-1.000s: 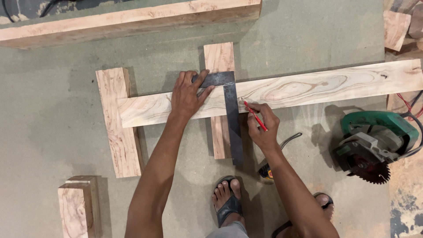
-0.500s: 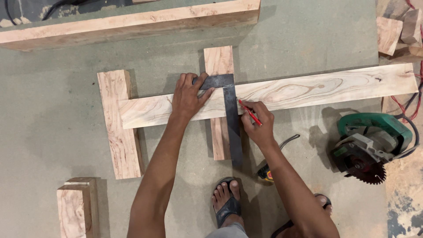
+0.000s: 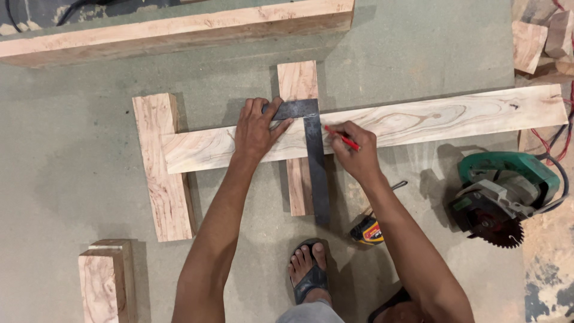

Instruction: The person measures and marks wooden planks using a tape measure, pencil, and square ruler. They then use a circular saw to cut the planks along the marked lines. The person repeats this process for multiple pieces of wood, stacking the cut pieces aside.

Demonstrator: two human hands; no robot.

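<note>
The right hand point(image 3: 354, 154) pinches a red pencil point(image 3: 343, 138) between closed fingers, its tip against the long edge of a dark metal square point(image 3: 313, 149), while the left hand point(image 3: 257, 130) lies flat with fingers spread, pressing the square's short arm onto a long pale plank point(image 3: 430, 119). The plank lies across two short wooden blocks point(image 3: 160, 179) on the grey floor point(image 3: 78, 155), the square's long arm reaching over its near edge. A yellow tape measure point(image 3: 368, 232) sits by the person's sandalled foot point(image 3: 310, 269), and a green circular saw point(image 3: 499, 194) rests to the right.
</note>
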